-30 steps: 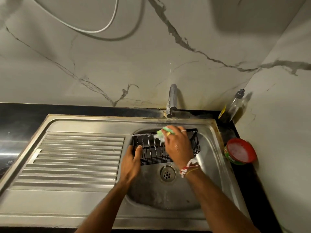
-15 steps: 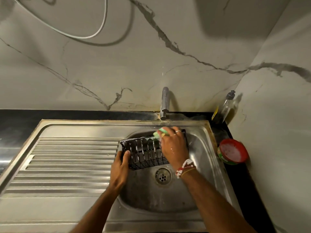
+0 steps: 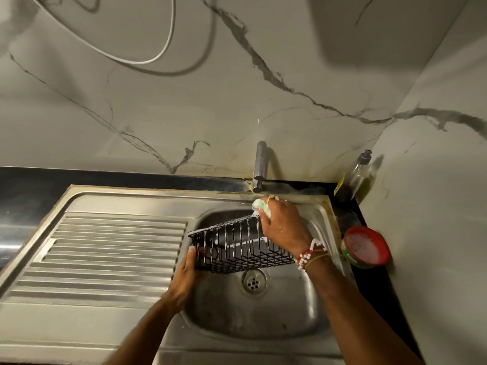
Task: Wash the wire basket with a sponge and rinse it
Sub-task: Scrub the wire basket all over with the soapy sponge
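black wire basket, seemingly green-white sponge

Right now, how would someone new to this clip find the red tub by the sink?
Start at the steel sink and follow its right rim onto the black counter by the side wall. The tub sits there, nearer the camera than the clear pump bottle. It alone is low, round and red-rimmed, holding something pale.

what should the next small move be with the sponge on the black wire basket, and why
Probably drag the soapy green-and-white sponge leftward along the rim of the black wire basket. The right hand holds it against the far right corner, the left hand grips the opposite end, and no water shows at the steel tap.
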Demonstrator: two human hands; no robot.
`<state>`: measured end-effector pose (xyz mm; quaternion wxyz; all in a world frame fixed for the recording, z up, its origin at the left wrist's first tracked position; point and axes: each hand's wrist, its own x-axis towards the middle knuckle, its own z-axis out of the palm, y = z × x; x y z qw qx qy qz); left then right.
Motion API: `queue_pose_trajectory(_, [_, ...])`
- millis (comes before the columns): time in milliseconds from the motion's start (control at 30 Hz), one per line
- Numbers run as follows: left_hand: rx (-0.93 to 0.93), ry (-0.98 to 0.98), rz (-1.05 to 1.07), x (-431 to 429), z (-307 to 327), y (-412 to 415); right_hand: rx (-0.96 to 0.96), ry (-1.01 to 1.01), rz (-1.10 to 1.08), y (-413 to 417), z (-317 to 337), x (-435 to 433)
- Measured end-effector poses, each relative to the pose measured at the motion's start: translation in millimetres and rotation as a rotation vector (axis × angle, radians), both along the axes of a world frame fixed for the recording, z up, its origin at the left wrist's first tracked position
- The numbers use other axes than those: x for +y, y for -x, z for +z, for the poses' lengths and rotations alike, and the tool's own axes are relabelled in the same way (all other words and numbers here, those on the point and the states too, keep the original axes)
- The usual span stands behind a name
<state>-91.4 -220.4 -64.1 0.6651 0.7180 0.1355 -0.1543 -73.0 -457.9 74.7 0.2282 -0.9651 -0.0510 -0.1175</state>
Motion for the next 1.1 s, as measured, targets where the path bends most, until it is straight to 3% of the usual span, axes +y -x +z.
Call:
queue_pose_trajectory(100, [-0.309, -0.324, 0.082, -4, 18, -4, -0.017, 0.037, 0.040, 0, 5, 7])
queue_pose_trajectory(167, [-0.501, -0.359, 0.043, -24, 47, -10, -0.050, 0.083, 0.063, 1, 7, 16])
queue_pose_trajectory(233, [-0.552, -0.287, -0.131, -51, 73, -12, -0.077, 0.122, 0.098, 3, 7, 28])
queue_pose_trajectory(333, [-0.421, -0.057, -0.095, -83, 88, -15, -0.110, 0.145, 0.124, 5, 7, 41])
queue_pose_trajectory(500, [-0.308, 0.122, 0.072, -94, 85, -22, -0.053, -0.100, 0.070, 11, 9, 44])
queue_pose_trajectory(733, [-0.174, 0.236, 0.207, -83, 77, -28, -0.089, 0.037, -0.151, 20, -2, 8])
queue_pose_trajectory(933, [-0.176, 0.272, 0.171, -86, 80, -33, -0.160, 0.091, 0.105, 25, -4, 54])
queue_pose_trajectory(1100, [-0.051, 0.259, 0.247, -70, 80, -41, -0.081, 0.070, -0.180, 18, 0, 6])
